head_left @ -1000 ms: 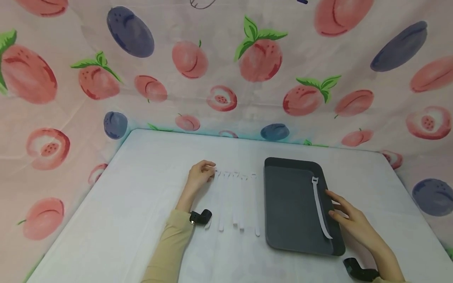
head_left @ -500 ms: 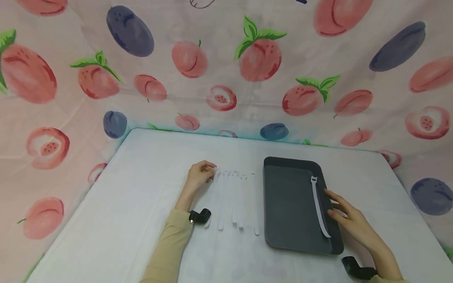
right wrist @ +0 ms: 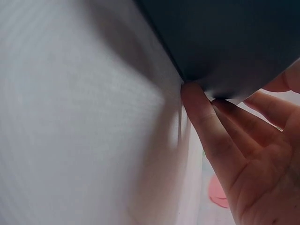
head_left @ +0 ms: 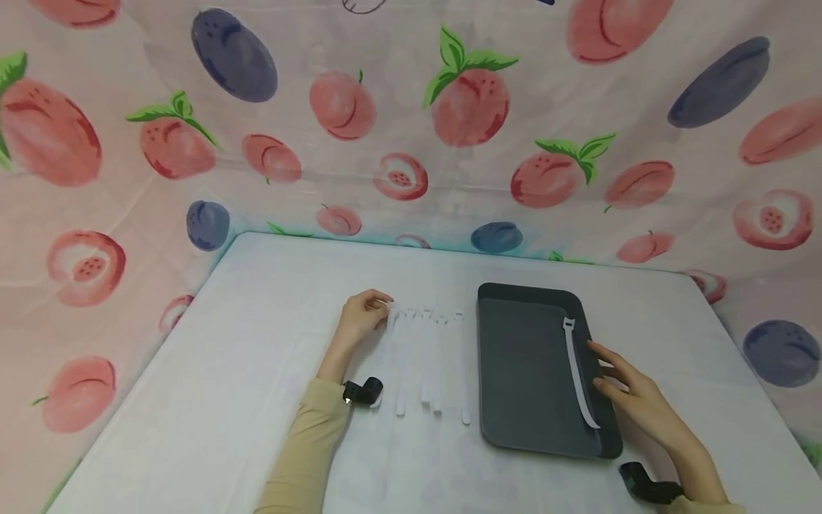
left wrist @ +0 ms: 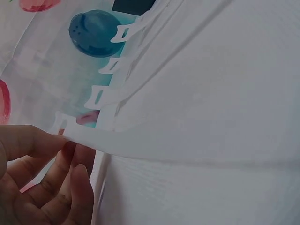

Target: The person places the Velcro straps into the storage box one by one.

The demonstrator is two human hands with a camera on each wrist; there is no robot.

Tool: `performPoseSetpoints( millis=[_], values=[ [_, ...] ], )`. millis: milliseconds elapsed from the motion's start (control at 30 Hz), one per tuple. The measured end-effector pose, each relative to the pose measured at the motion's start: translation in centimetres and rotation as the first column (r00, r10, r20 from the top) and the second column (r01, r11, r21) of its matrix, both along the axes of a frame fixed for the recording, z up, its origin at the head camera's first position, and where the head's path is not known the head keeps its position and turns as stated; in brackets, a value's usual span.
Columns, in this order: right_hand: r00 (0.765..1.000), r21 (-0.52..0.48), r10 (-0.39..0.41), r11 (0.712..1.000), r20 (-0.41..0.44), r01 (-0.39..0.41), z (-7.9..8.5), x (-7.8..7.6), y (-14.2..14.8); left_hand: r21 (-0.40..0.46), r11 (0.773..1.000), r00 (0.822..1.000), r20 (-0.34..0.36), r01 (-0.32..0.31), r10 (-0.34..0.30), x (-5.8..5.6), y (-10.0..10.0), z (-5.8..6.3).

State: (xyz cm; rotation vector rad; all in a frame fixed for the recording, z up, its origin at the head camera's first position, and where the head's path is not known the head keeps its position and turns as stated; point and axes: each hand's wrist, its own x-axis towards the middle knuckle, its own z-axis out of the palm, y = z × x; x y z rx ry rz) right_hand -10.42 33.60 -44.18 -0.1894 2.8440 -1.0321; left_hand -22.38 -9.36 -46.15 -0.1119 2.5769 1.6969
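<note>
Strap [left wrist: 105,142] pinched, looks like pick-up

Left hand [head_left: 362,316] grips it by its slotted end, far left of the row of white straps [head_left: 426,357] on the table [head_left: 270,343]. Right hand [head_left: 642,403] just touches the dark tray [head_left: 523,378], not clenched; 1 loose strap [head_left: 580,375] lies inside. Next move calls for a clean lift imo, neighbours undisturbed.

Tan fabric sleeve [head_left: 298,446] on left arm, matching tan cuff edge [head_left: 703,507] on right, black angular left-wrist camera [head_left: 364,391], black elbow-shaped right-wrist camera [head_left: 647,485].
</note>
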Motion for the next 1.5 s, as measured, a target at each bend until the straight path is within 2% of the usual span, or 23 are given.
performPoseSetpoints(
  millis=[333,700,1033,1267,1500],
  values=[
    [1.0,-0.008,-0.009,1.0,0.017,0.009,-0.5,0.1,-0.1,-0.027,1.0,1.0,-0.004,0.015,-0.016,0.5,-0.2,0.9],
    [1.0,0.001,-0.003,1.0,0.012,0.003,-0.2,0.1,0.0,-0.058,0.998,0.999,-0.036,0.033,-0.035,1.1,0.1,1.9],
    [1.0,-0.002,0.005,1.0,0.008,-0.005,-0.1,0.2,-0.1,-0.026,0.999,0.995,-0.085,0.044,-0.046,1.5,0.0,2.6],
    [1.0,-0.003,0.007,1.0,0.009,-0.007,-0.1,0.2,-0.1,-0.041,0.998,0.996,-0.074,0.044,-0.047,1.5,-0.1,2.8],
    [1.0,-0.007,0.01,1.0,0.01,-0.01,-0.2,0.2,0.0,-0.036,0.999,0.995,-0.091,0.03,-0.033,1.6,-0.2,3.2]
  ],
)
